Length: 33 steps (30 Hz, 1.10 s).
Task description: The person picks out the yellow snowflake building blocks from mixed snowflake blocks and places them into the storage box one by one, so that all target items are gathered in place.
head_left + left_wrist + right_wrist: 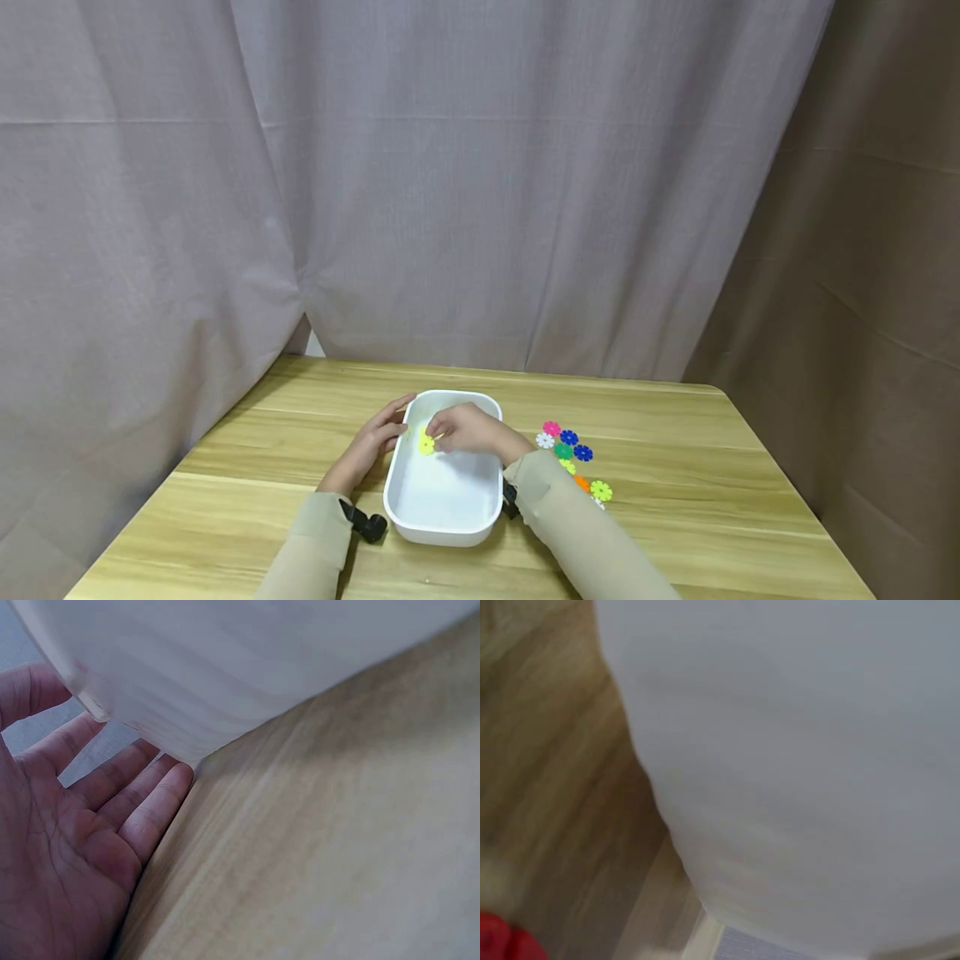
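Observation:
A white rectangular tub stands on the table. My left hand is at its left side, thumb near the rim; in the left wrist view the palm shows, with loosely extended fingers against the tub wall. My right hand reaches inside over the right rim. Its curled fingertips pinch a yellow snowflake disc, partly hidden by the fingers. Another yellow disc lies just below it in the tub. In the right wrist view the tub's outer wall hides the hand.
Right of the tub lie several loose snowflake discs: pink, white, blue, green, orange and yellow-green. The right forearm partly covers the nearest ones. A grey curtain hangs behind the wooden table.

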Each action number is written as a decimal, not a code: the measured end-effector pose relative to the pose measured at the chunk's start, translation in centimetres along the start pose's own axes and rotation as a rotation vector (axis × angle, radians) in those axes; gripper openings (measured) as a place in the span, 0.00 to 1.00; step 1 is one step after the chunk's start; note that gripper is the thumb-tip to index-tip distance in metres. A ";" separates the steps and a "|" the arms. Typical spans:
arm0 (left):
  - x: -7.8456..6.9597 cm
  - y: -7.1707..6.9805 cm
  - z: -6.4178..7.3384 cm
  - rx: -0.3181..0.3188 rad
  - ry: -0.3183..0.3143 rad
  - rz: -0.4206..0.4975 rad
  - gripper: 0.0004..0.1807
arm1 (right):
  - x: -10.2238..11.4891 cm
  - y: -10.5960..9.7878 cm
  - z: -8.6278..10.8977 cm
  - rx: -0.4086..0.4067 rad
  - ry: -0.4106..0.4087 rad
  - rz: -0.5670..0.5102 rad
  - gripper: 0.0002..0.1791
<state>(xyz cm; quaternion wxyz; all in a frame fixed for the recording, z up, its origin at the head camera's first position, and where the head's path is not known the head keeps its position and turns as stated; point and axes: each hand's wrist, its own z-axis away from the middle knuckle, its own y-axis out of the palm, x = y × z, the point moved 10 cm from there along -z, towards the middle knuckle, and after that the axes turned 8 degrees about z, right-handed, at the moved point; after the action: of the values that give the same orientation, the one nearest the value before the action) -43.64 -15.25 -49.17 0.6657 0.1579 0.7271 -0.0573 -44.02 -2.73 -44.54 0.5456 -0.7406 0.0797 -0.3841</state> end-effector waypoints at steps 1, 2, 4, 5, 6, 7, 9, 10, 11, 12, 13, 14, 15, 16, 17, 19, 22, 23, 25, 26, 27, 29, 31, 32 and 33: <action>0.0 0.0 0.0 0.002 -0.001 0.001 0.33 | 0.0 0.0 0.0 0.006 0.000 0.010 0.13; 0.0 0.0 0.0 0.004 -0.002 0.001 0.33 | 0.1 0.0 0.1 0.012 0.000 0.017 0.13; 0.0 0.0 0.0 0.005 -0.004 -0.001 0.33 | 0.1 0.0 0.1 0.017 0.002 0.020 0.14; 0.0 0.0 0.0 0.006 -0.004 -0.003 0.33 | 0.2 0.0 0.2 0.018 0.004 0.018 0.14; 0.0 0.0 0.0 0.007 -0.004 -0.003 0.33 | 0.2 0.0 0.2 0.019 0.007 0.015 0.14; 0.0 0.0 0.0 0.007 -0.004 -0.002 0.33 | 0.2 0.0 0.2 0.019 0.008 0.012 0.14; 0.0 0.0 0.0 0.010 -0.004 0.000 0.33 | 0.1 0.0 0.2 0.020 0.017 0.000 0.15; 0.1 0.0 0.0 0.012 -0.004 -0.002 0.33 | 0.1 0.0 0.3 0.020 0.024 -0.006 0.15; 0.1 -0.1 0.0 0.012 -0.005 -0.005 0.33 | 0.0 0.1 0.3 0.021 0.033 -0.015 0.15; 0.1 -0.1 0.0 0.012 -0.005 -0.007 0.33 | -0.1 0.1 0.3 0.023 0.042 -0.024 0.15; 0.1 -0.1 0.0 0.013 -0.005 -0.007 0.33 | -0.1 0.2 0.3 0.024 0.049 -0.032 0.16; 0.1 -0.1 -0.1 0.013 -0.005 -0.008 0.33 | -0.2 0.2 0.3 0.027 0.053 -0.037 0.16; 0.1 -0.1 -0.1 0.013 -0.005 -0.009 0.33 | -0.2 0.2 0.3 0.026 0.048 -0.039 0.16; 0.1 -0.1 -0.1 0.013 -0.004 -0.008 0.33 | -0.2 0.2 0.3 0.025 0.040 -0.036 0.16; 0.1 -0.1 0.0 0.014 -0.004 -0.008 0.33 | -0.1 0.2 0.3 0.024 0.028 -0.033 0.15; 0.1 -0.1 -0.1 0.014 -0.001 -0.004 0.33 | 0.1 0.2 0.2 0.018 -0.004 -0.020 0.15; 0.1 -0.1 -0.1 0.010 -0.001 -0.002 0.33 | 0.3 0.1 0.1 0.005 -0.038 -0.020 0.14; 0.1 -0.1 -0.1 0.008 -0.001 -0.001 0.33 | 0.3 0.0 0.1 0.000 -0.044 -0.022 0.14; 0.1 -0.1 -0.1 0.004 -0.002 -0.006 0.33 | 0.4 -0.1 0.2 -0.008 -0.055 -0.036 0.13; 0.1 -0.1 -0.1 0.003 -0.003 -0.006 0.32 | 0.5 -0.2 0.2 -0.013 -0.059 -0.040 0.13; 0.1 -0.1 -0.1 0.002 -0.003 -0.005 0.32 | 0.6 -0.3 0.3 -0.016 -0.063 -0.043 0.12; 0.1 -0.1 -0.1 0.002 -0.001 -0.008 0.32 | 0.8 -0.4 0.4 -0.023 -0.074 -0.056 0.11; 0.0 -0.1 -0.1 0.003 -0.001 -0.009 0.32 | 0.9 -0.5 0.5 -0.025 -0.080 -0.075 0.10; 0.0 -0.1 -0.1 0.004 -0.001 -0.007 0.32 | 1.0 -0.5 0.5 -0.028 -0.083 -0.082 0.10; 0.0 -0.1 -0.1 0.004 -0.001 -0.005 0.32 | 1.1 -0.6 0.6 -0.034 -0.087 -0.094 0.10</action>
<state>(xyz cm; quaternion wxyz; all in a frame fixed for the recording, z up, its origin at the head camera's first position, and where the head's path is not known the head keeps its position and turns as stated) -43.74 -15.28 -49.21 0.6654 0.1574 0.7272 -0.0607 -43.10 -2.64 -43.55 0.5174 -0.7686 0.0276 -0.3752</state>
